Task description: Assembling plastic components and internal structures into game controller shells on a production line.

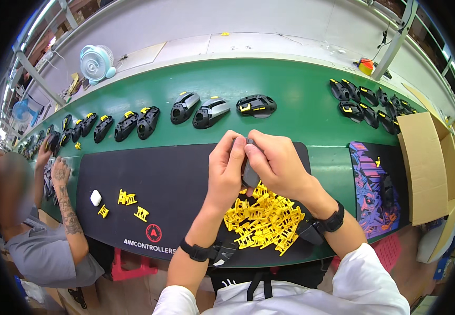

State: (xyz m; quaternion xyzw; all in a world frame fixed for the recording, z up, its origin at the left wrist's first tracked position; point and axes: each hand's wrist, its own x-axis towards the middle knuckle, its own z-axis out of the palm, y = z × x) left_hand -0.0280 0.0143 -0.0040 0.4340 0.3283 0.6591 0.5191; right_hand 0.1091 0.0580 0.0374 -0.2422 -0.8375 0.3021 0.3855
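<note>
Both my hands are closed on a dark grey computer mouse shell (249, 176), held over the black desk mat (148, 170). My left hand (226, 167) wraps its left side, and my right hand (276, 161) grips the right, thumbs close together on top. The fingers cover most of the shell. Just below the hands lies a heap of small yellow plastic clips (264, 223). A few loose yellow clips (127, 198) and a small white case (95, 198) rest on the mat's left part.
Beyond the mat, black and grey mouse shells (212, 112) with yellow parts line the green table (196, 79). More mouse shells (370, 115) stand far right, near an open cardboard box (424, 168). A co-worker (54, 247) works at left. A fan (96, 64) stands behind.
</note>
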